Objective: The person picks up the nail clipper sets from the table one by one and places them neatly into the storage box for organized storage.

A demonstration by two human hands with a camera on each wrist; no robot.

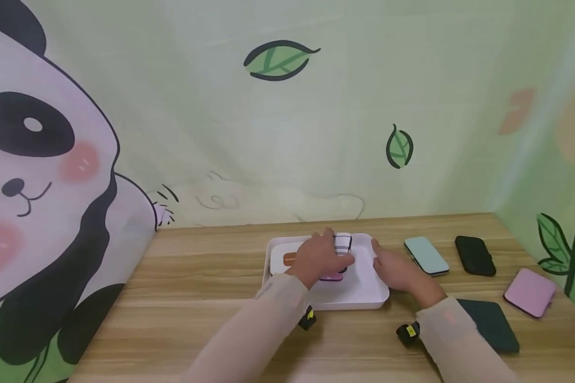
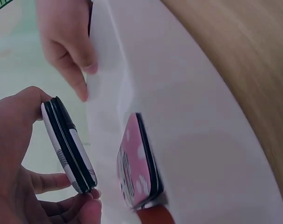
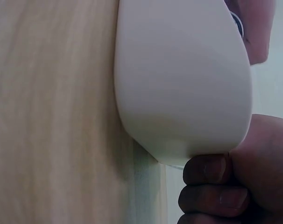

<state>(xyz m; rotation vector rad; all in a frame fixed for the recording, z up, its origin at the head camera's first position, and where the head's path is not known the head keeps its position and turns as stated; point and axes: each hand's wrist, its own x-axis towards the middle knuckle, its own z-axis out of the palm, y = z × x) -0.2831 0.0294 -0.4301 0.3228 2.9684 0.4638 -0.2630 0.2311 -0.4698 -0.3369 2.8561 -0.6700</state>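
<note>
My left hand [image 1: 319, 259] is over the white tray [image 1: 364, 292], gripping a small white wallet [image 1: 343, 244] with black edging and dark stripes. In the left wrist view the wallet [image 2: 69, 144] is edge-on between thumb and fingers, above the tray floor. Below it in the tray lies a pink wallet [image 2: 134, 163] with white patterning, partly hidden by my hand in the head view. A white case [image 1: 279, 258] with a brown label lies at the tray's left. My right hand [image 1: 395, 268] holds the tray's right wall, fingers curled at its corner in the right wrist view.
Right of the tray lie a light blue wallet [image 1: 426, 255], a black one [image 1: 475, 256] and a pink one [image 1: 530, 292]. A dark green flat case [image 1: 495, 324] is partly behind my right sleeve. A printed cloth backdrop [image 1: 211, 133] rises behind the wooden table [image 1: 187, 282].
</note>
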